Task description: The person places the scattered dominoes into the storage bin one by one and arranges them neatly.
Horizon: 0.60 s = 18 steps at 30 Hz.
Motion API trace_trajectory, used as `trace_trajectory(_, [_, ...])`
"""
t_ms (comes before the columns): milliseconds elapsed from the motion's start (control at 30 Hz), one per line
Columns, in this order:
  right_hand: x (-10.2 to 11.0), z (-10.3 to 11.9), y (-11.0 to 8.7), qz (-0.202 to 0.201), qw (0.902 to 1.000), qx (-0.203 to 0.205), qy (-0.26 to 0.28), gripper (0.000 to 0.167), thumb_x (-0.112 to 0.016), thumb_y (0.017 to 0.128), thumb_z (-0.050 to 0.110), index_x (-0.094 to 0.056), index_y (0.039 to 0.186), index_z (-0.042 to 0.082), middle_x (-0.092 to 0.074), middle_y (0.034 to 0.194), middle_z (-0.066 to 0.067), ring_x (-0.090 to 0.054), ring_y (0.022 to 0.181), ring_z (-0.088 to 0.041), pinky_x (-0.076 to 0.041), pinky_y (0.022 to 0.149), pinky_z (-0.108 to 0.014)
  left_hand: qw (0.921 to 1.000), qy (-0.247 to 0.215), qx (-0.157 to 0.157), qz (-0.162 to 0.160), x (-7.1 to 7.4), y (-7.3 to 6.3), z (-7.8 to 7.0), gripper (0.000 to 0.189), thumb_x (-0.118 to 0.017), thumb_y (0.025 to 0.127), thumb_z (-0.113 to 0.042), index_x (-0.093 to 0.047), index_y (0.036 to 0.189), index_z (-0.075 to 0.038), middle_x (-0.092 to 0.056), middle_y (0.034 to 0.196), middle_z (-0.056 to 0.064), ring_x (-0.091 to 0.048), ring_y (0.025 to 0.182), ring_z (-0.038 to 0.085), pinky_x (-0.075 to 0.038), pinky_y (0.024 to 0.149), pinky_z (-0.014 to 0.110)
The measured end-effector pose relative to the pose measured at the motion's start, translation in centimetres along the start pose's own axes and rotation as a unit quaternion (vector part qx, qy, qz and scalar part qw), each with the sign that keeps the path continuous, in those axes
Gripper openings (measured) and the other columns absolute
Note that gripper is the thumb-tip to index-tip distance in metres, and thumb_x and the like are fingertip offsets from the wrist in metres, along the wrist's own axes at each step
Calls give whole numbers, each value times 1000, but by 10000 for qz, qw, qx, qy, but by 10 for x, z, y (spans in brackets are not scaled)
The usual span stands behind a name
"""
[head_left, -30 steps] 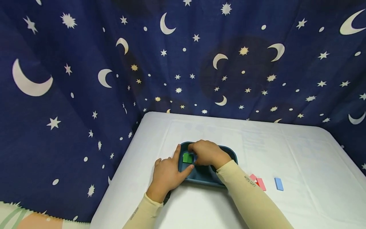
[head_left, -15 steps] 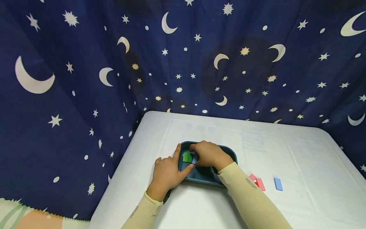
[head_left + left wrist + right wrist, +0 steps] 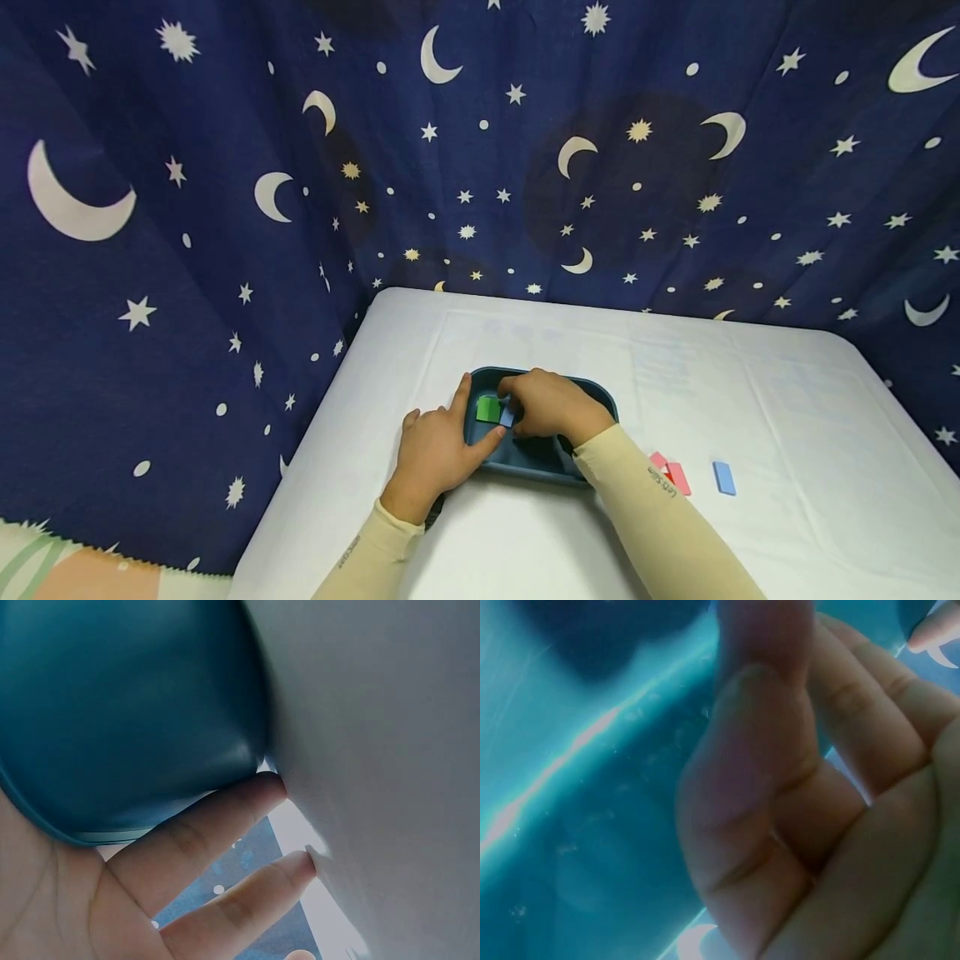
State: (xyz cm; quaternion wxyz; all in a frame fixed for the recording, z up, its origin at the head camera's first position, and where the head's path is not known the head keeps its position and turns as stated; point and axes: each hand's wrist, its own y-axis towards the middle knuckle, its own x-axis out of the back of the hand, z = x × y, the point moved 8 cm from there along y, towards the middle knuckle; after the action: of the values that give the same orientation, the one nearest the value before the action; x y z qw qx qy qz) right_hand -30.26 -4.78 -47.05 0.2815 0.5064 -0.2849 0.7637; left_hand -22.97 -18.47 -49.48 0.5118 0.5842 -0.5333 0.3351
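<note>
- Navy curtains (image 3: 525,150) printed with moons and stars hang around our white desk (image 3: 540,533).
- We see a blue block (image 3: 507,415) inside the teal tray (image 3: 525,452), just right of the green blocks (image 3: 488,409).
- Our right hand (image 3: 551,404) pinches it, finger and thumb bent close, and hides much of the tray.
- Our left hand (image 3: 435,454) lies spread, fingers fairly straight, against the tray's left end.
- Our right sleeve (image 3: 667,525) crosses the tray's near right corner, beside pink blocks (image 3: 678,478) and a red piece (image 3: 668,477); a lone blue block (image 3: 724,477) lies farther right.
</note>
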Motion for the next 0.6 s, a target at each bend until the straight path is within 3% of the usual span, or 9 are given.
trace_trajectory(200, [-1,1,0,54,10000,45,-11,58,-96,77,24,-73,130,16,-76,107,4,-69,95,-15,-56,87,-42,9999,47,-85,-102,0,1,0,106,-32,93,-89,-34,166,-13,-65,68,5,-63,58,23,-48,68,52])
trace_trajectory(600, [-3,6,-3,150,9998,141,21,57,-95,78,23,-73,130,15,-76,116,2,-71,102,-18,-55,91,-42,10000,20,-37,-68,-1,0,1,106,-33,92,-90,-34,167,-14,-69,73,6,-65,61,22,-47,69,52])
